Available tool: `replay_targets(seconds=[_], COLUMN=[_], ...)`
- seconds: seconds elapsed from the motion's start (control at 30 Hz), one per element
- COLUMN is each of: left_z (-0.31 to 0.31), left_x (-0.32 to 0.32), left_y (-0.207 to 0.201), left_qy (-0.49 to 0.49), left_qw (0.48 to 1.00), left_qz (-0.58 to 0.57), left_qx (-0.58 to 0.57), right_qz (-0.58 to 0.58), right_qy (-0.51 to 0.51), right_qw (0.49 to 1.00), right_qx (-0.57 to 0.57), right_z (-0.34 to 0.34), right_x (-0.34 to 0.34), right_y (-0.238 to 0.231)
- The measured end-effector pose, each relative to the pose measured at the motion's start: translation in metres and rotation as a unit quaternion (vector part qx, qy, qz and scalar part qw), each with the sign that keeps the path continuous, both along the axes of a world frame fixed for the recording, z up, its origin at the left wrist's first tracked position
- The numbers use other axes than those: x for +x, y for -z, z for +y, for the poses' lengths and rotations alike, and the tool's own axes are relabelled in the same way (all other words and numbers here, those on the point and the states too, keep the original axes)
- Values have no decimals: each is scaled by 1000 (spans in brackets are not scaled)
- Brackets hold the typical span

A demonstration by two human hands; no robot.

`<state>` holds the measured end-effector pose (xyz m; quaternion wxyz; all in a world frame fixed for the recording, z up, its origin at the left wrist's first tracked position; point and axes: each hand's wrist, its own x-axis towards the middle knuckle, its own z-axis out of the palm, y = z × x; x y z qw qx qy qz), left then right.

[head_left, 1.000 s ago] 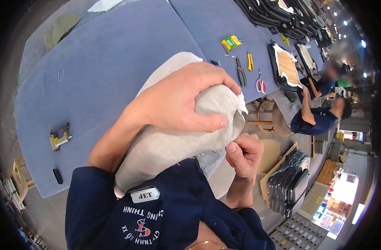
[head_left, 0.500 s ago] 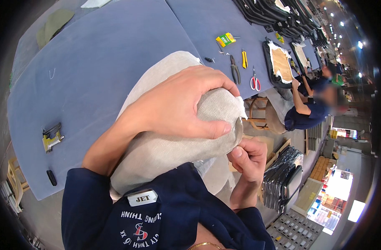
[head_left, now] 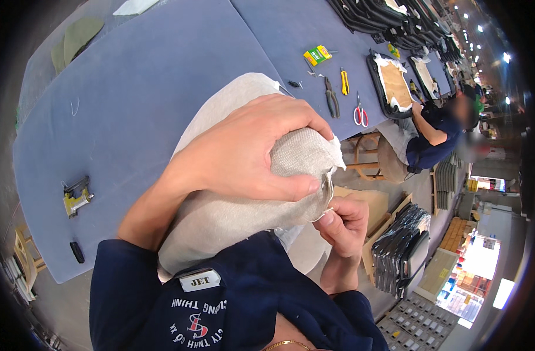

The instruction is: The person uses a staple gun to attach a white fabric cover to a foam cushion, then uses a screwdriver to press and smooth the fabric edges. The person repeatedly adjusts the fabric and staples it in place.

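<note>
Fabric-covered cushion (head_left: 238,216): our left hand (head_left: 244,155) presses its corner flat, right hand (head_left: 343,219) fingers at 4 o'clock pinching the edge; we should pull evenly, keeping cloth taut

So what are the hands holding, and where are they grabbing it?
A grey fabric-covered cushion. The left hand presses over its top corner; the right hand pinches the fabric edge underneath that corner.

A pale grey woven fabric-covered cushion (head_left: 232,216) is lying tilted across the near edge of the blue worktop (head_left: 150,88), its frayed right corner curling downward off the edge.
</note>
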<state>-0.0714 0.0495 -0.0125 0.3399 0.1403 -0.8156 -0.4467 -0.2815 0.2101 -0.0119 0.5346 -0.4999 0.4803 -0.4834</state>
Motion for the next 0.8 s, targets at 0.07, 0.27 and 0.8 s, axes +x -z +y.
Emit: replay_targets(seconds=[0.07, 0.27, 0.8], left_z=[-2, -2, -9], left_x=[-1, -4, 3], left_y=[1, 1, -1], left_qy=[8, -13, 42], left_qw=[1000, 1000, 999], left_qz=[6, -3, -8], left_qx=[-19, -16, -17], right_qz=[10, -25, 53], right_qy=[-25, 27, 110], right_qw=[1000, 998, 975], right_qx=[-6, 43, -185], right_z=[-2, -1, 10], right_x=[-4, 13, 52], right_y=[-8, -5, 43])
